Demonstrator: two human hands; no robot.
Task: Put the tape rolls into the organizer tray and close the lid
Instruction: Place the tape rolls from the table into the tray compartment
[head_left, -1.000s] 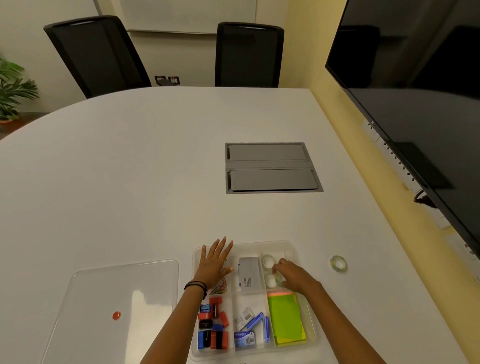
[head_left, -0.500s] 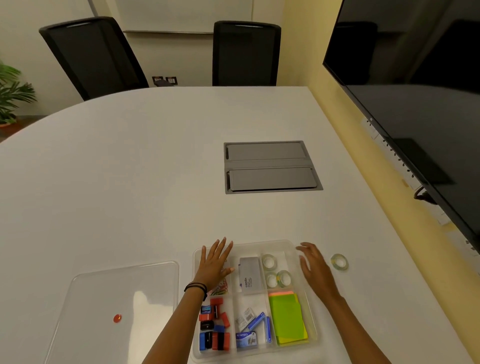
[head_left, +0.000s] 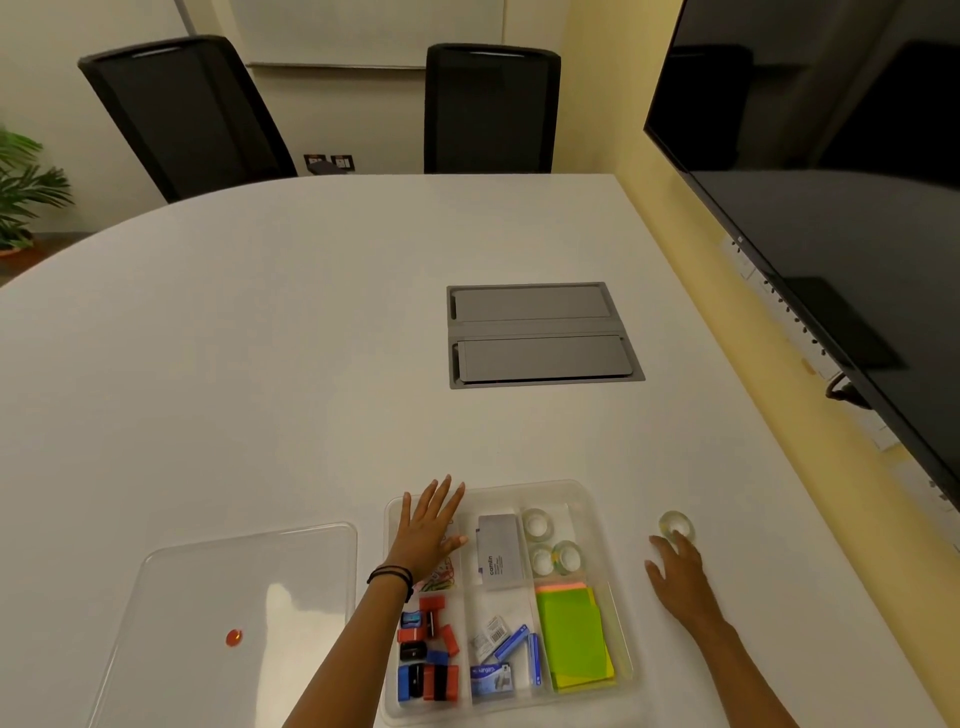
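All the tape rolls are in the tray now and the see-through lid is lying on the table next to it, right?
Not quite. The head view shows three tape rolls in the organizer tray, but one tape roll still sits on the table beside the tray, just past the right hand. The clear lid does lie on the table next to the tray.

Clear tape roll (head_left: 676, 526) at my right hand's (head_left: 680, 574) fingertips, on white table (head_left: 260, 364). Clear tray (head_left: 602, 499) under my left hand (head_left: 428, 527): grey box (head_left: 498, 552), green and orange notes (head_left: 571, 631), red, blue, black sharpeners (head_left: 427, 652). Clear lid (head_left: 208, 597), red dot.
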